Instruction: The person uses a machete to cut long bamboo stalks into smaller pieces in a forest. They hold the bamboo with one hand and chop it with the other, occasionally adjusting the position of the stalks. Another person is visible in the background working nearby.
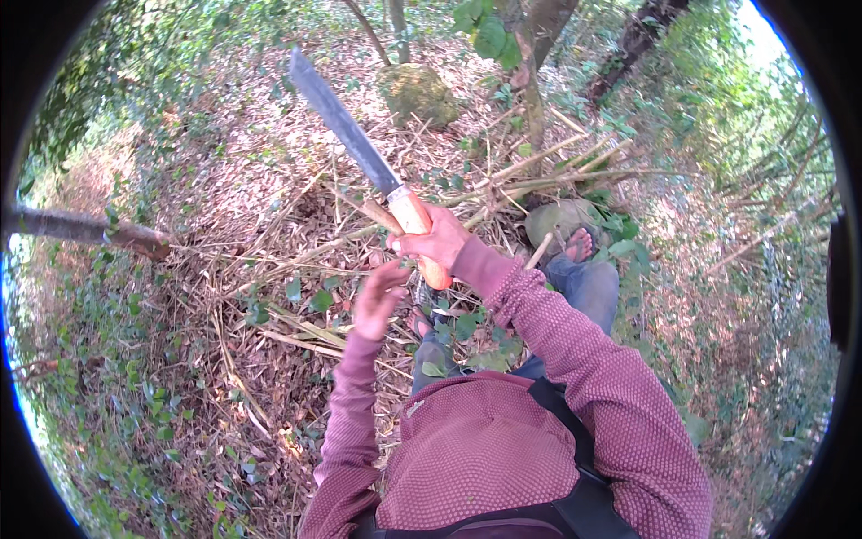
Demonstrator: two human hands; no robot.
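My right hand [438, 241] is wrapped round the orange-brown wooden handle of a machete [346, 130]. Its long dark blade points up and to the left, away from me. Just below and left of the handle is my left hand [377, 298], fingers loosely bent and apart, with nothing seen in it. Behind the handle, the end of a pale cut stick [370, 212] shows; its other end is hidden. Cut stalks [539, 163] lie across one another beyond my right hand.
My sandalled right foot [579, 244] rests on a rounded stone [549, 220]. A mossy rock [418, 94] sits farther ahead, near slim tree trunks [532, 85]. From the left juts a cut trunk [99, 230]. Dry leaves, twigs and green vines cover the ground.
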